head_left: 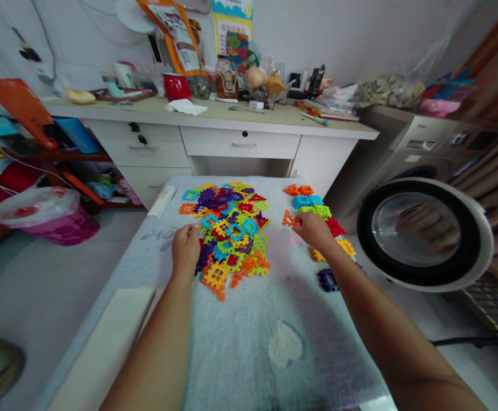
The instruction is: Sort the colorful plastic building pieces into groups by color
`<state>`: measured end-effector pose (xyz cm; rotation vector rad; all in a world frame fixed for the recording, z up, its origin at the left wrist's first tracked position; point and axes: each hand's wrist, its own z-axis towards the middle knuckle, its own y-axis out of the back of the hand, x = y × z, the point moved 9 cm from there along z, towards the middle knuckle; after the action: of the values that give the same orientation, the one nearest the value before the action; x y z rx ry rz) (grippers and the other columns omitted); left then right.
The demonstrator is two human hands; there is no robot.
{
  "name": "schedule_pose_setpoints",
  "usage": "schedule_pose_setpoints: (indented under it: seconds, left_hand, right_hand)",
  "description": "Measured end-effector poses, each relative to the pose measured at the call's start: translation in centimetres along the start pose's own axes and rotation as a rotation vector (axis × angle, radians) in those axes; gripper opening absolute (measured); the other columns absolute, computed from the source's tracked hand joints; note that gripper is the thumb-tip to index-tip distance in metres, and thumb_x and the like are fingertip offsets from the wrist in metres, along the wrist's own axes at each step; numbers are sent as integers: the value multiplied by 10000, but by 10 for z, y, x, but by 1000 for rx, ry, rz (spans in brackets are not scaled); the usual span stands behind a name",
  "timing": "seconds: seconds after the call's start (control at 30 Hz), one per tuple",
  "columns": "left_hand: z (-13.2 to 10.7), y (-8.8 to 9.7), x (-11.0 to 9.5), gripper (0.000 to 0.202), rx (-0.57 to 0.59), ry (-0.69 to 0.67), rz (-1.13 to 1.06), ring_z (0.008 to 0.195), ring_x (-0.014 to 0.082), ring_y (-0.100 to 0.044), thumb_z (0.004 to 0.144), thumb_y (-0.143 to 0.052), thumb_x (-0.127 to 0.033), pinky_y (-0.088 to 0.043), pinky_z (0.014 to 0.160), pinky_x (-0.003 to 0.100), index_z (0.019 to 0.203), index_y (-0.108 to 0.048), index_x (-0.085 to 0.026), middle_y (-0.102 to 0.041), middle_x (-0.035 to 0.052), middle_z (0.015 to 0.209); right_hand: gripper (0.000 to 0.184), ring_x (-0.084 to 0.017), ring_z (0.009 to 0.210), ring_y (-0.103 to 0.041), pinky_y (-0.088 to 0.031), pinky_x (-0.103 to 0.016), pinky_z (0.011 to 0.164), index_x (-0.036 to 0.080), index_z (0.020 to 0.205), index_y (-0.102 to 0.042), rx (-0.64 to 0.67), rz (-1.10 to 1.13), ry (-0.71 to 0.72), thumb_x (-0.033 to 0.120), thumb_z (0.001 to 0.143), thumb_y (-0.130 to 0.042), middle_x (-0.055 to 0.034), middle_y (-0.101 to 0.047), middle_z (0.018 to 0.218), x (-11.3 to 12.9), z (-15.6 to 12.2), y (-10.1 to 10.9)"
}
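Observation:
A heap of colourful plastic interlocking building pieces (235, 228) lies in the middle of the cloth-covered table (240, 348). At its left edge is my left hand (186, 248), fingers curled closed; whatever they may hold is hidden. My right hand (312, 228) pinches an orange triangular building piece (288, 218) on the right side. Just beyond that hand are sorted stacks: orange pieces (299, 189), blue pieces (306, 201) and green pieces (319, 211). Red pieces (335, 227), yellow pieces (346, 246) and a purple piece (327, 280) lie along the right edge, partly covered by my right arm.
A white box-like object (162, 202) lies at the table's far left corner. A long white board (112, 337) runs along the near left side. Behind stands a cluttered desk (231, 117). At right, a washing machine's round door (424, 234) hangs open beside the table. A pink bin (56, 222) stands left.

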<state>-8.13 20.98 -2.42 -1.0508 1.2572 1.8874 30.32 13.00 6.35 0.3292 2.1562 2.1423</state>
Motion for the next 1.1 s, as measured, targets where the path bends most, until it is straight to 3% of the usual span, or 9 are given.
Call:
schedule_pose_setpoints:
  seconds: [0.1, 0.2, 0.33, 0.47, 0.9, 1.1]
  left_hand:
    - [1, 0, 0, 405, -3, -12, 16, 938, 225, -631, 878, -462, -509, -504, 875, 346, 931, -705, -190, -723, 61, 953]
    - [1, -1, 0, 398, -2, 2, 33, 944, 227, -635, 877, -462, -502, -506, 878, 349, 937, -707, -195, -727, 64, 967]
    - [0, -1, -1, 412, 8, 28, 68, 946, 233, -644, 871, -462, -505, -501, 903, 367, 968, -716, -195, -724, 71, 986]
    - [-2, 0, -6, 418, 16, 39, 78, 947, 233, -644, 867, -461, -510, -497, 918, 371, 966, -718, -195, -723, 69, 980]
    - [-3, 0, -6, 428, 27, 59, 88, 943, 236, -644, 861, -467, -524, -490, 912, 377, 980, -716, -198, -716, 74, 996]
    - [-4, 0, -7, 413, 30, 64, 84, 929, 235, -638, 858, -475, -516, -485, 913, 377, 977, -716, -203, -712, 68, 980]
  right_hand:
    - [279, -254, 1012, -646, -471, -321, 850, 171, 1124, -747, -128, -86, -58, 286, 927, -587, -150, -701, 1106, -20, 40, 32]
    - [322, -307, 1104, -610, -483, -377, 892, 195, 1180, -748, -181, -111, -199, 329, 922, -611, -175, -647, 1194, -51, 80, 45]
    - [340, -357, 1232, -515, -451, -467, 974, 232, 1207, -743, -170, -74, -336, 348, 900, -655, -173, -581, 1296, -80, 122, 38]
    - [376, -365, 1273, -462, -416, -494, 1004, 217, 1245, -721, -139, -43, -390, 360, 905, -652, -184, -535, 1352, -88, 151, 22]
    - [437, -364, 1270, -414, -344, -510, 1038, 170, 1267, -690, -83, -72, -379, 404, 903, -633, -202, -494, 1360, -85, 182, -9]
    - [415, -358, 1251, -433, -371, -508, 1027, 158, 1260, -701, -113, -53, -371, 336, 900, -595, -201, -518, 1344, -88, 180, -9]
